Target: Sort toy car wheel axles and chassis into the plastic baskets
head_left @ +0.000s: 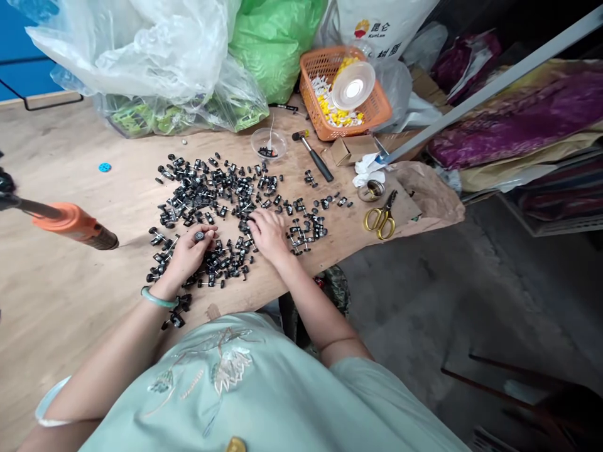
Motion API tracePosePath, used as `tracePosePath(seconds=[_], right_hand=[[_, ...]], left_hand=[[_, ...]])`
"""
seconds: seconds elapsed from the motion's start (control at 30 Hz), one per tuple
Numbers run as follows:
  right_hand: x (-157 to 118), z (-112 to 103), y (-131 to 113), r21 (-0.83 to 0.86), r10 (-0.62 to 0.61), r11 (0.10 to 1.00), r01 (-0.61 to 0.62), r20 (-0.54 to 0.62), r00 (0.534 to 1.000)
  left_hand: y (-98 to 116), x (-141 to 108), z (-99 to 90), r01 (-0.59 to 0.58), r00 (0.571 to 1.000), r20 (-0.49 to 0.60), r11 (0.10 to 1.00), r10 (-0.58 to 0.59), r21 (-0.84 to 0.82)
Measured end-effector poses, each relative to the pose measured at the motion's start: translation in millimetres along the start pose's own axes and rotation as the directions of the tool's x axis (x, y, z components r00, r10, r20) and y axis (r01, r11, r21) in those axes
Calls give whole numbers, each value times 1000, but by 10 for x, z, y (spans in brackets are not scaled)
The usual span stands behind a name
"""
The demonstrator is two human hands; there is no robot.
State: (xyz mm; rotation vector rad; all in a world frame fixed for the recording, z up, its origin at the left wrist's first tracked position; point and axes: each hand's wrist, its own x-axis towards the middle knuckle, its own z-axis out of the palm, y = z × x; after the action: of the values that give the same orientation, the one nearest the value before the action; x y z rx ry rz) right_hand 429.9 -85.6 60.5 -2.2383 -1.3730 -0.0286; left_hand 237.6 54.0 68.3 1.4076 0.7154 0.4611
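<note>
Small black toy wheel-and-axle sets (207,188) lie in a loose heap on the wooden table. My left hand (187,254), with a pale green bangle on the wrist, is closed on one wheel-and-axle set, and its round black wheel (199,236) shows at the fingers. The rest of that piece is hidden. To the right, my right hand (268,233) lies palm down at the heap's edge. Its fingers are somewhat apart and bent, with the tips touching black pieces. Whatever lies beneath that palm is out of sight.
An orange-handled power tool (70,223) hangs at the left. Behind the heap are a plastic bag of green parts (179,113), a clear dish (269,145), a hammer (315,157) and an orange basket (320,129). Gold-handled scissors (380,220) lie near the right edge.
</note>
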Motion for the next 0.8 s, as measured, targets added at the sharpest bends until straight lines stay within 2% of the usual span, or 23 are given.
tracePosePath(seconds=[0.07,0.13,0.23,0.37,0.43,0.5,0.57,0.67,0.73,0.8], right_hand=[[11,-15,-62,70,-132,989,133,-21,991],[53,-114,62,100,-163,980,172,-94,982],[96,-356,562,68,3,998,15,-258,966],[7,-676,1440,27,266,958,-285,-451,852],[-53,-777,1783,-10,339,923,-385,-454,824],[-95,-825,1987,-55,371,904,-425,-396,840],[-140,-820,2036,-80,358,912,-403,-327,875],[-267,-727,1837,-36,302,945,-325,-280,911],[-387,-613,1565,22,275,960,-280,-276,921],[-499,-464,1227,62,258,966,-251,-276,926]], left_hand=[[15,4,-23,2,1000,-8,1000,-2,7],[23,-14,-73,3,1000,-16,1000,-3,2],[-4,-76,-175,5,998,-57,1000,-6,-20],[-87,-155,-268,22,993,-116,1000,-24,-20],[-100,-165,-269,19,993,-117,1000,-19,1],[-81,-155,-246,-2,995,-102,998,8,59],[-54,-144,-222,-40,995,-84,986,54,159],[-73,-215,-235,-156,979,-63,909,195,387],[-153,-371,-283,-268,941,-25,787,338,556],[-279,-610,-342,-322,901,15,648,433,691]])
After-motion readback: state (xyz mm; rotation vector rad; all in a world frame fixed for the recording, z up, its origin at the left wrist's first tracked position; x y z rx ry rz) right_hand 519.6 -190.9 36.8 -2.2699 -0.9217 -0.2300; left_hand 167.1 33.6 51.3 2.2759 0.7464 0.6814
